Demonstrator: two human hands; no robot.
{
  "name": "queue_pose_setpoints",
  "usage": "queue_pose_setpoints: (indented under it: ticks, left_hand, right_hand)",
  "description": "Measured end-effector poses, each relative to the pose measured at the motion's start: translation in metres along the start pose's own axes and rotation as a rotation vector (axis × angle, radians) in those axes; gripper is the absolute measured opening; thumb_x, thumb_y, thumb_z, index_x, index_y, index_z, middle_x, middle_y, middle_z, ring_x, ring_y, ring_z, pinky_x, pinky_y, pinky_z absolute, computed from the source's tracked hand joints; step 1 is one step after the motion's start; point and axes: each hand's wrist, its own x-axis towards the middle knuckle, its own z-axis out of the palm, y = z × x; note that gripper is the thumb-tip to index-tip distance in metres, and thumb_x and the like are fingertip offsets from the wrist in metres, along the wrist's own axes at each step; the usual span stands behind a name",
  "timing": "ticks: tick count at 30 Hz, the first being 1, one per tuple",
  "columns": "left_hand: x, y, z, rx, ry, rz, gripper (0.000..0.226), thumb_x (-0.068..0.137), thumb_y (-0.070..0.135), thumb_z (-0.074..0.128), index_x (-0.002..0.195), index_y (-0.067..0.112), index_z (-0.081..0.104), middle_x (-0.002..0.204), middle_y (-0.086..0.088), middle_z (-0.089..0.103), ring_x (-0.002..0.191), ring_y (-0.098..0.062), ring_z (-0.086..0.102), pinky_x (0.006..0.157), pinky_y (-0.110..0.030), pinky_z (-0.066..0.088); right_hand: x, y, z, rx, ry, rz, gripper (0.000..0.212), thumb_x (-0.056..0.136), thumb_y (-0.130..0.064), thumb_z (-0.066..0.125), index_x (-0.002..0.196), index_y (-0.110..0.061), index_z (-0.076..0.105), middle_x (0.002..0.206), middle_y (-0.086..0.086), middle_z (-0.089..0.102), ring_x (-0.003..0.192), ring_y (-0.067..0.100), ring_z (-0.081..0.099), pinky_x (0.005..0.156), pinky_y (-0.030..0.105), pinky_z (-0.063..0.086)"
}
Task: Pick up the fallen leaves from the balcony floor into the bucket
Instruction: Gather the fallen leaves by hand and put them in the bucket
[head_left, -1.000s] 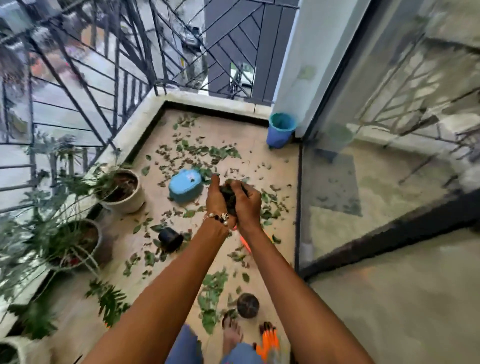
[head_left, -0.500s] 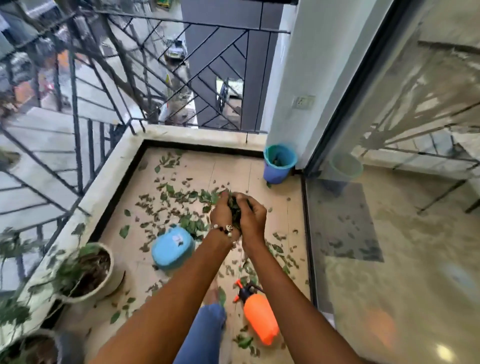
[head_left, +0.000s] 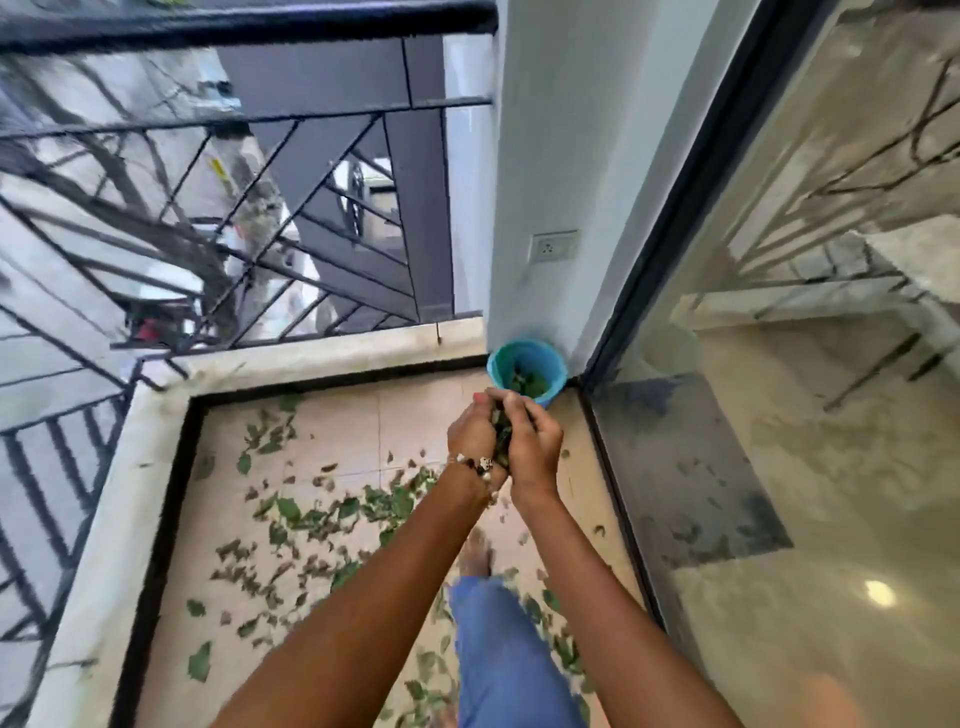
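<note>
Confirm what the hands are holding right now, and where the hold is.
A clump of fallen leaves, cupped between the left hand and right hand, fingers curled round its sides, just short of the blue bucket.

Just past the hands, the bucket (head_left: 550, 364) looks like smooth blue plastic. Under the hands, the floor (head_left: 332, 431) is pale tile, flat and matt. To the left of the hands, the railing (head_left: 249, 119) is dark painted metal. To the right, the door (head_left: 810, 364) is shiny glass. The trouser leg (head_left: 498, 654) below the hands is soft blue cloth. The leaves (head_left: 291, 512) look dry and dull.
</note>
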Motion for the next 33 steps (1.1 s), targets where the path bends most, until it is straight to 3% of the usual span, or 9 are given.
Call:
queue_pose_setpoints:
  ticks: [3, 8, 12, 15, 21, 25, 28, 30, 33]
  left_hand:
    - [0.075, 0.020, 0.042, 0.000, -0.041, -0.067, 0.028, 0.100, 0.029, 0.051, 0.086, 0.010, 0.065, 0.082, -0.010, 0.068, 0.066, -0.019, 0.065, 0.062, -0.027, 0.055]
    - [0.207, 0.034, 0.105, 0.035, -0.019, -0.214, 0.035, 0.102, 0.035, 0.044, 0.096, 0.007, 0.064, 0.089, -0.011, 0.069, 0.085, -0.025, 0.066, 0.082, -0.034, 0.053]
    - [0.310, 0.032, 0.144, -0.012, -0.002, -0.334, 0.040, 0.100, 0.043, 0.042, 0.111, 0.011, 0.064, 0.115, -0.015, 0.067, 0.111, -0.030, 0.062, 0.100, -0.041, 0.047]
    - [0.398, 0.010, 0.163, -0.016, -0.006, -0.395, 0.033, 0.099, 0.043, 0.042, 0.099, 0.018, 0.063, 0.114, -0.018, 0.066, 0.105, -0.034, 0.063, 0.094, -0.044, 0.049]
    - [0.571, -0.061, 0.164, 0.121, -0.056, -0.437, 0.063, 0.092, 0.064, 0.042, 0.128, 0.014, 0.058, 0.119, -0.018, 0.067, 0.112, -0.034, 0.063, 0.103, -0.051, 0.044]
    - [0.663, -0.107, 0.153, 0.272, -0.121, -0.493, 0.062, 0.093, 0.067, 0.034, 0.105, 0.014, 0.065, 0.118, -0.015, 0.066, 0.112, -0.029, 0.061, 0.106, -0.046, 0.042]
    - [0.689, -0.126, 0.147, 0.466, -0.143, -0.505, 0.051, 0.097, 0.061, 0.031, 0.119, 0.024, 0.057, 0.118, 0.007, 0.054, 0.112, -0.009, 0.047, 0.099, -0.027, 0.034]
    - [0.686, -0.124, 0.143, 0.588, -0.131, -0.484, 0.052, 0.099, 0.057, 0.031, 0.136, 0.024, 0.047, 0.118, 0.011, 0.045, 0.110, -0.009, 0.040, 0.091, -0.030, 0.030]
    - [0.675, -0.114, 0.136, 0.733, -0.130, -0.450, 0.056, 0.094, 0.057, 0.046, 0.137, 0.021, 0.049, 0.135, 0.006, 0.052, 0.123, -0.015, 0.048, 0.096, -0.037, 0.037]
  right_hand:
    - [0.085, 0.009, 0.013, -0.007, 0.057, 0.034, 0.025, 0.087, -0.033, 0.064, 0.096, -0.014, 0.076, 0.097, 0.007, 0.075, 0.098, 0.031, 0.069, 0.093, 0.051, 0.053]
    - [0.218, 0.039, 0.028, 0.081, 0.156, 0.153, 0.020, 0.088, -0.022, 0.059, 0.093, -0.014, 0.077, 0.100, 0.008, 0.074, 0.102, 0.030, 0.067, 0.095, 0.049, 0.052]
    - [0.313, 0.069, 0.034, 0.227, 0.254, 0.292, 0.022, 0.093, -0.015, 0.056, 0.095, -0.003, 0.075, 0.101, 0.014, 0.073, 0.102, 0.035, 0.067, 0.091, 0.045, 0.055]
    - [0.382, 0.118, 0.030, 0.416, 0.378, 0.418, 0.025, 0.094, -0.023, 0.057, 0.096, -0.004, 0.073, 0.106, 0.015, 0.072, 0.103, 0.034, 0.066, 0.087, 0.043, 0.056]
    - [0.501, 0.265, 0.012, 0.584, 0.463, 0.577, 0.048, 0.093, -0.054, 0.052, 0.116, -0.014, 0.065, 0.117, 0.015, 0.068, 0.106, 0.031, 0.066, 0.093, 0.049, 0.052]
    - [0.549, 0.343, -0.002, 0.611, 0.525, 0.643, 0.058, 0.091, -0.065, 0.044, 0.129, -0.022, 0.055, 0.129, 0.007, 0.059, 0.111, 0.026, 0.058, 0.090, 0.042, 0.049]
    - [0.562, 0.370, -0.009, 0.629, 0.589, 0.699, 0.067, 0.091, -0.064, 0.045, 0.142, -0.021, 0.044, 0.147, 0.008, 0.043, 0.132, 0.029, 0.043, 0.109, 0.045, 0.037]
    - [0.557, 0.374, -0.010, 0.649, 0.653, 0.722, 0.068, 0.094, -0.058, 0.046, 0.146, -0.017, 0.037, 0.154, 0.013, 0.032, 0.141, 0.031, 0.032, 0.115, 0.044, 0.029]
    - [0.541, 0.357, -0.010, 0.657, 0.677, 0.718, 0.069, 0.097, -0.050, 0.045, 0.147, -0.003, 0.033, 0.154, 0.019, 0.029, 0.143, 0.031, 0.029, 0.114, 0.039, 0.030]
